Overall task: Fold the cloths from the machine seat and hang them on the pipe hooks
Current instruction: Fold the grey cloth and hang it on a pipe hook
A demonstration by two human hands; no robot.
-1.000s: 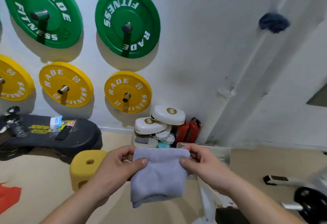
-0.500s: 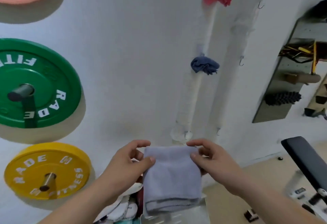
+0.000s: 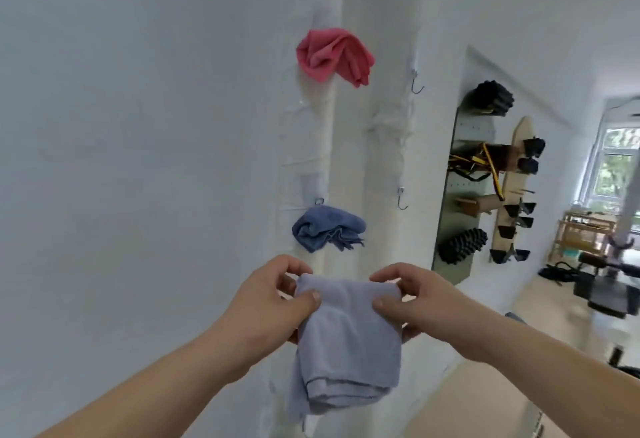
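Pinching the top edge of a folded pale lavender cloth (image 3: 346, 344), the left hand (image 3: 273, 302) and the right hand (image 3: 426, 302) hold it up between them. Each has its thumb in front and curled fingers behind the fabric, so the cloth hangs down in layers, touching nothing else. Just beyond the hands, two white vertical pipes run up the white wall. On the left pipe (image 3: 327, 146) a blue cloth (image 3: 327, 228) hangs bunched from a small hook just above the hands, and higher on the same pipe hangs a pink cloth (image 3: 334, 56) (bunched too, not flat). The right pipe (image 3: 384, 167) carries a lower hook (image 3: 401, 200) and an upper hook (image 3: 417, 86). Farther right, a grey pegboard panel (image 3: 464, 167) holds dark rollers and yellow-and-black straps, and a window (image 3: 616, 167) shows at the far edge.
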